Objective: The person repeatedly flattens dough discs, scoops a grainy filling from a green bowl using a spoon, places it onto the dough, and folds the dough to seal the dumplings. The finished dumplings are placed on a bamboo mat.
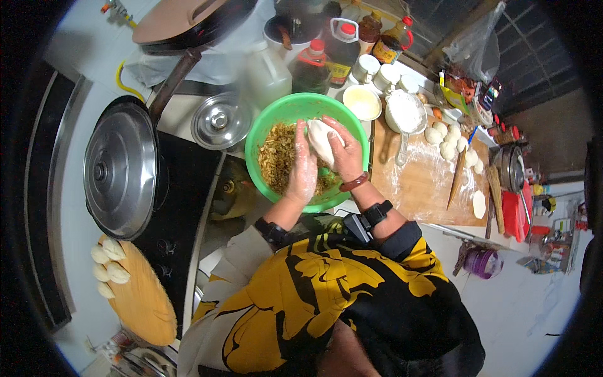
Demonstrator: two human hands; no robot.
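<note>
A pale, oblong piece of filled-looking dough (324, 142) rests in my right hand (347, 155), the thumb and fingers curled around it. My left hand (302, 167) is held flat along the dough's left side, fingers straight and dusted with flour; whether it touches the dough I cannot tell. Both hands are over a green plastic bowl (254, 176) of chopped brown filling (278, 160). Part of the filling is hidden by my hands and wrists. Inside the bowl, near my right wrist, a bit of green shows low down.
Right of the bowl, a floured wooden board (419, 188) carries dough balls (447, 136), a rolling pin (457, 181), a flattened dough round (478, 204) and a flour cup (405, 113). Bottles (311, 66) stand behind. Leftward are a lidded wok (122, 169) and an oval board (141, 297) with shaped dough pieces.
</note>
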